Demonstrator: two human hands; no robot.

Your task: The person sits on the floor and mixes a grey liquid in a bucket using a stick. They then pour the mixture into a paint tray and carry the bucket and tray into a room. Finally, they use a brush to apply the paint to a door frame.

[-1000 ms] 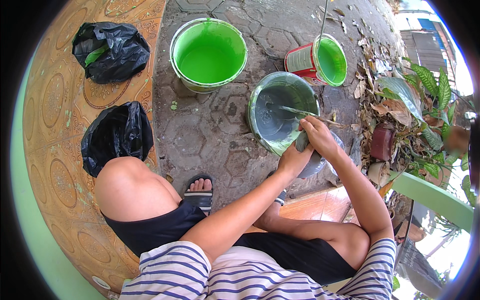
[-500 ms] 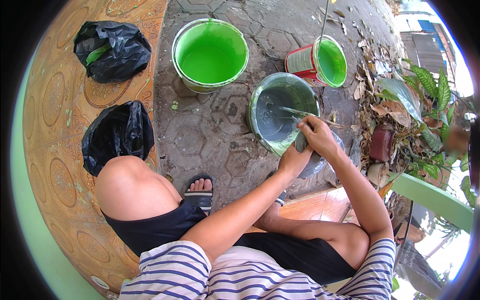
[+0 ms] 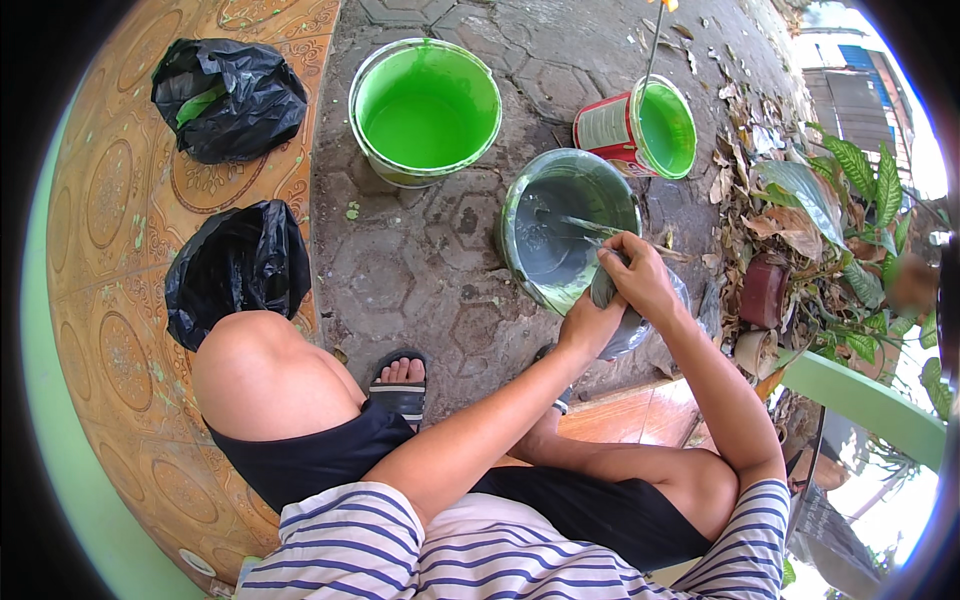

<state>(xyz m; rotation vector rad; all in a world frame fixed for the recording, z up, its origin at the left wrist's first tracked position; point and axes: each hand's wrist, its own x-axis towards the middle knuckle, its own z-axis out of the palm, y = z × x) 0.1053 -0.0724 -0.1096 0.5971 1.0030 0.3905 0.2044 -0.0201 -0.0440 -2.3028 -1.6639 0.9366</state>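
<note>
- Well left of the grey bucket (image 3: 530, 195), 2 crumpled, glossy black bags (image 3: 240, 265) sat on patterned tiles (image 3: 120, 190).
- Beyond the bucket, to its left, a round pail (image 3: 455, 80) held smooth green liquid (image 3: 425, 130).
- Inside the bucket lay slick grey liquid (image 3: 550, 245); a thin stick (image 3: 582, 223) leaned over its right rim, and a knock could have flicked drips.
- At the bucket's near-right edge, the left hand (image 3: 590, 325) gripped a soft, greyish plastic bag (image 3: 630, 335); slipping could have spilled any contents.
- By the bucket's right rim, the right hand (image 3: 640, 275) pinched what seemed the bag's bunched top; pulling hard might have torn it.
</note>
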